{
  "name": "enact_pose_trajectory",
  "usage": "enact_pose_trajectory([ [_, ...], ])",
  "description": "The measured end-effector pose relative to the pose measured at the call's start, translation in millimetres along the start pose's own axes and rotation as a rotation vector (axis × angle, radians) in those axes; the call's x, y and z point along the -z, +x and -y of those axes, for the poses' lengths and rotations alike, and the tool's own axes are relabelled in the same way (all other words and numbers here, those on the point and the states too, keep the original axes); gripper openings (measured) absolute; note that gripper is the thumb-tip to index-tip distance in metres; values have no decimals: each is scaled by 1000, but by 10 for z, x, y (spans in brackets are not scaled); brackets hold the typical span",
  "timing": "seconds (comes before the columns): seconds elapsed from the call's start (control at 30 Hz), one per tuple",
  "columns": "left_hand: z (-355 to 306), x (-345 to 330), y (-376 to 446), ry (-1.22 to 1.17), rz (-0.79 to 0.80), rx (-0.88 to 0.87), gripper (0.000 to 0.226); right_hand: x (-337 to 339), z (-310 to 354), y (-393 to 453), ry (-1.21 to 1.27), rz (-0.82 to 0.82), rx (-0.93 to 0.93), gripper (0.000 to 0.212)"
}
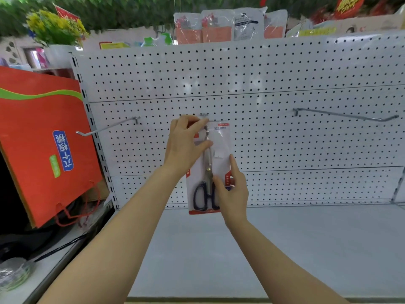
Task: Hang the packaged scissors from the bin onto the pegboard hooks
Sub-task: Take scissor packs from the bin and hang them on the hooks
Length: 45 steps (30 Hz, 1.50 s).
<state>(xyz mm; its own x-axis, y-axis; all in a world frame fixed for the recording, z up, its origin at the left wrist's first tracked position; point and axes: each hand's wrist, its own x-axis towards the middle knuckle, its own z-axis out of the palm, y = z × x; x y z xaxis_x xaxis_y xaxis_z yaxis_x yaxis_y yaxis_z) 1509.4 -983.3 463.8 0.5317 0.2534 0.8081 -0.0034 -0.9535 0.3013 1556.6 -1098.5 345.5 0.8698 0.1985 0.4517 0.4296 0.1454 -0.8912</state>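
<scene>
A packaged pair of scissors (220, 148), black handles down in a clear and red card, hangs upright in front of the white pegboard (263, 73). My left hand (186, 143) pinches the pack's top left part, right at the middle hook (204, 114), whose tip points toward me. My right hand (232, 189) pinches the pack's lower right edge beside the handles. Whether the pack's hole sits on the hook is hidden by my fingers. The bin is out of view.
Two more bare hooks stick out of the pegboard, one at the left (107, 127) and one at the right (346, 115). A white shelf (306, 249) lies below. A red paper bag (43, 139) leans at the left. Packaged goods (230, 25) stand on top of the unit.
</scene>
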Motion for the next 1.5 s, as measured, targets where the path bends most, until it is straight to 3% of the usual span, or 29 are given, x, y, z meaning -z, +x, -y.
enact_pose_trajectory([
  [0.37,-53,101,-23,-8,80,-7,67,169,26,119,-196,60,45,66],
  [0.57,-28,180,-87,50,82,-34,87,323,183,77,-332,87,73,76],
  [0.73,-13,284,-379,149,77,34,101,648,344,-50,-625,40,257,72],
  [0.9,-152,408,-759,245,91,21,93,1015,520,-172,-784,-4,447,68],
  [1.2,-1027,248,-1493,336,159,-93,76,2078,566,-666,-952,-7,601,64],
  [1.5,-2016,-594,-2161,213,407,-146,76,3306,283,-1265,-1157,-21,459,62],
])
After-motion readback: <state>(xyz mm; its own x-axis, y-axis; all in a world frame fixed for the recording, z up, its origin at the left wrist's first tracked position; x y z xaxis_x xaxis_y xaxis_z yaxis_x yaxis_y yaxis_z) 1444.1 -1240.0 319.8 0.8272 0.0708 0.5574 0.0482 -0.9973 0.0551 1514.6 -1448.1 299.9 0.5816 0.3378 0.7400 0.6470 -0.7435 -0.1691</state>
